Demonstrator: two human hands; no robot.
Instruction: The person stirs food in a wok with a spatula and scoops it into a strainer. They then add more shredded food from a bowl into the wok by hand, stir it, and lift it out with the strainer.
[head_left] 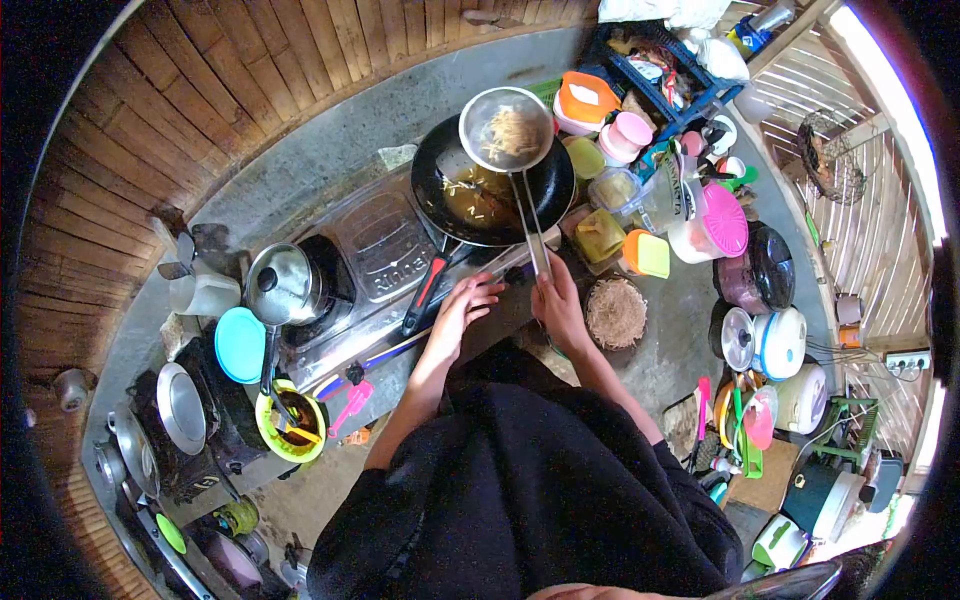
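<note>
My right hand [559,306] is closed around the long metal handle of a strainer [536,225]. The strainer's mesh bowl is raised over the far side of a black wok, and pale golden fried strips [510,133] lie in it. Brown oil and a few loose strips are in the wok [428,205], which sits on a gas stove [375,245]. Near the wok's black and red handle [427,290], my left hand [468,308] is open with its fingers apart, holding nothing. A bowl of pale shredded strips [616,313] stands right of my right hand.
A lidded saucepan [277,283] occupies the left burner, beside a blue lid [240,345] and a yellow-green bowl [290,430]. Plastic tubs [600,237] crowd the counter right of the wok. A pink-lidded container [722,222] and a blue crate [690,115] stand farther right.
</note>
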